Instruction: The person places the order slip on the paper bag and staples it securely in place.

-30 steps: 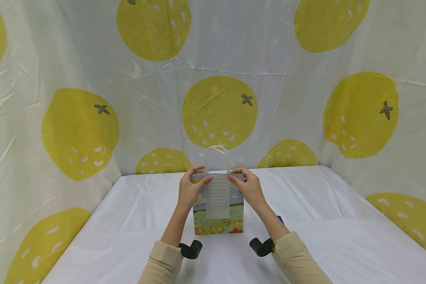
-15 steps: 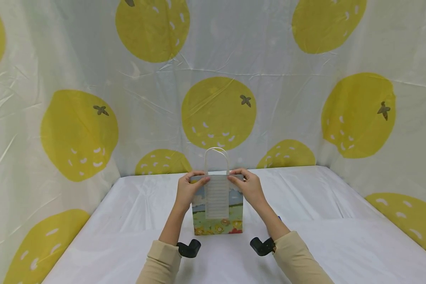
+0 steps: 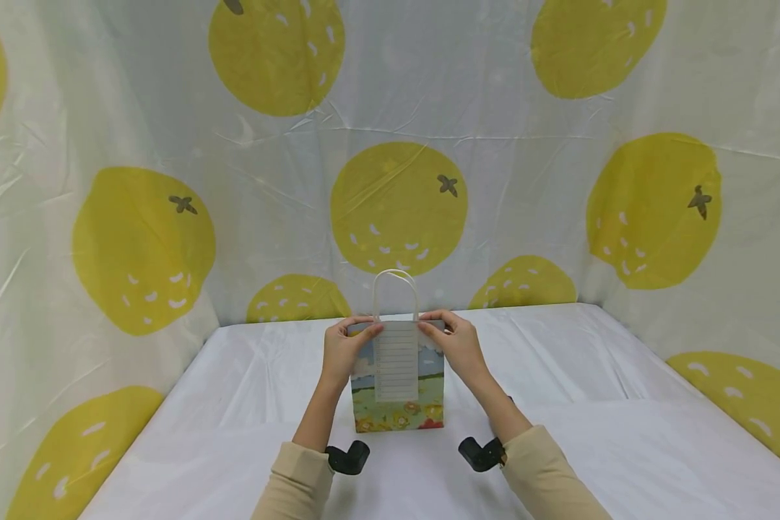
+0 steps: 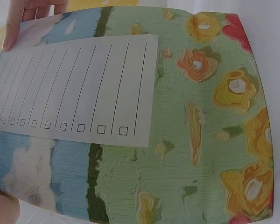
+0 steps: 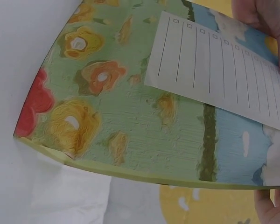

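Head view puts the flowered paper bag (image 3: 399, 417) upright, apparently standing on the white-covered desk (image 3: 234, 404), a lined slip (image 3: 396, 365) against its front. Left hand (image 3: 344, 348) and right hand (image 3: 459, 350) each have a pinching grip on its top rim, thumbs at the slip's upper corners, beside white handles (image 3: 393, 271). The bag looks light and easily creased; rim or handles seem the safest hold.

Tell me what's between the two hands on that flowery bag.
Head view: between the left hand and right hand lies the top of a lined paper strip; white handles rise just above.
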`<move>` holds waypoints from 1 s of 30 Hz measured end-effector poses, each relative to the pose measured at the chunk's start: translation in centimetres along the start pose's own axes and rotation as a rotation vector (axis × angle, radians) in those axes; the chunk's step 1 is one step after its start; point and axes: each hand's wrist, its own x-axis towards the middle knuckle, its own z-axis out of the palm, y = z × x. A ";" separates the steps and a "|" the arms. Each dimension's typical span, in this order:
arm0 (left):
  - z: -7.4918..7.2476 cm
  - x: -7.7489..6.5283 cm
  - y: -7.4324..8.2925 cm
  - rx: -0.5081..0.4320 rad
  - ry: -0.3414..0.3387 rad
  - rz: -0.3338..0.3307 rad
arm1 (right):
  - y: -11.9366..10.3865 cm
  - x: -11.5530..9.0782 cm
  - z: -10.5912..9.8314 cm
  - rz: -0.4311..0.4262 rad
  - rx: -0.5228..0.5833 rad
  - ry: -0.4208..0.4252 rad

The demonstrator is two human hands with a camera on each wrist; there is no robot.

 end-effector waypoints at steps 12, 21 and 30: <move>0.1 0.1 -0.2 0.003 0.029 0.028 | 2.4 0.0 0.0 -0.042 0.024 0.042; 0.0 0.1 -0.3 0.011 0.022 0.029 | 3.4 -0.4 -0.2 -0.024 0.028 0.071; -0.1 0.0 -0.2 0.026 0.018 0.052 | 4.1 -1.2 -0.7 0.001 0.051 0.048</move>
